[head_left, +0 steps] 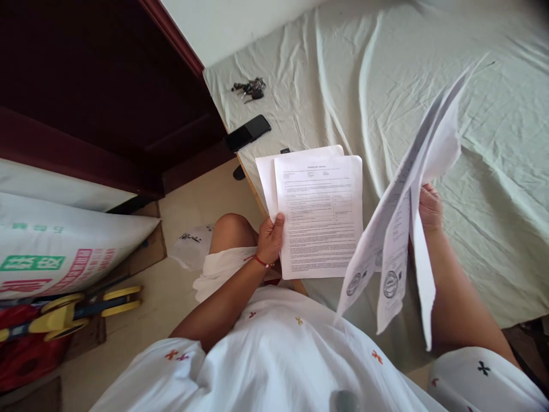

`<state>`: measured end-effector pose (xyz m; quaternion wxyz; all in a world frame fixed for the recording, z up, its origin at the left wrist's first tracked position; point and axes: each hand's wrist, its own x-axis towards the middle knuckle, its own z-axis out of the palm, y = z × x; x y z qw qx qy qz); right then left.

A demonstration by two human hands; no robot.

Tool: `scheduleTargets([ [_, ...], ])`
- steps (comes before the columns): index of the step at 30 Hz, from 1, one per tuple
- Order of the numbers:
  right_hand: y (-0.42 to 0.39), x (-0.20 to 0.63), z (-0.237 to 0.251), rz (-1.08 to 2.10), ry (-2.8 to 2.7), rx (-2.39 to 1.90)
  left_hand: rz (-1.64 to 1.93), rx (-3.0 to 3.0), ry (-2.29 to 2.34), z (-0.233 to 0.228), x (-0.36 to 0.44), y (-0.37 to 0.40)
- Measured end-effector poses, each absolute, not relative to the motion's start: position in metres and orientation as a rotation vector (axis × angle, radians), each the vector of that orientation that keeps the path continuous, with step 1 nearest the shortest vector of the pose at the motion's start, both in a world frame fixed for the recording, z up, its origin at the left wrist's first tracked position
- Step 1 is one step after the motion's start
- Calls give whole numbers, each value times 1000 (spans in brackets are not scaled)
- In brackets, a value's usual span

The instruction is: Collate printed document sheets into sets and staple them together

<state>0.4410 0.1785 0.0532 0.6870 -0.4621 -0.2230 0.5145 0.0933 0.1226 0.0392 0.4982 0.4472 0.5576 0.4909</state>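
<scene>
My left hand (pixel 271 237) pinches the left edge of some printed sheets (pixel 319 217), thumb on top. The front sheet carries dense lines of text and a small table; a second white sheet (pixel 265 171) shows behind it, fanned to the upper left. On the right, my right hand (pixel 430 207) is closed on several loose papers (pixel 394 217) held upright and splayed apart. Round dark stamps are visible near their lower ends. Those papers partly hide the fingers of that hand.
A bed or table top under a pale green cloth (pixel 295 109) bears a black phone (pixel 247 133) and a bunch of keys (pixel 251 89) near its left edge. On the floor at left are a large white printed sack (pixel 64 246) and a yellow wheeled object (pixel 68 315).
</scene>
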Motion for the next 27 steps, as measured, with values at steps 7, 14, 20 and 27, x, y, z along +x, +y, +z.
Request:
scheduleTargets([
  [7, 176, 432, 61, 1164, -462, -1076, 1179, 1083, 1377, 42, 95, 123],
  [14, 174, 428, 63, 1146, -414, -1065, 1075, 1100, 1392, 47, 97, 124],
  [20, 173, 432, 62, 1154, -469, -1085, 961, 1124, 1251, 52, 94, 119],
  [27, 170, 424, 63, 1190, -621, -1227, 871, 1129, 1173, 59, 91, 124],
])
